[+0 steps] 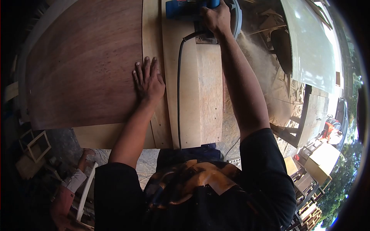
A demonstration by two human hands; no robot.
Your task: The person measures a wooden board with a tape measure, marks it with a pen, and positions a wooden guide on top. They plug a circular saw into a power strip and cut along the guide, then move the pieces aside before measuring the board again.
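At the top of the head view, my right hand [217,20] is wrapped round the handle of a blue circular saw [179,9]. The saw sits on pale wooden boards [188,96], and its blade is hidden. Sawdust [254,50] sprays out to its right. From the saw a black cord [179,88] runs back over the boards toward my body. My left hand [150,84] lies flat with fingers spread, across the edge of a reddish-brown plywood sheet [81,65] and the light wood strip [152,34] beside it.
Wood scraps [295,90] litter the floor at right, below a large pale sheet [310,46]. Another person [71,188] is at lower left, near a wooden frame [38,146]. Wooden furniture pieces [322,161] stand at lower right.
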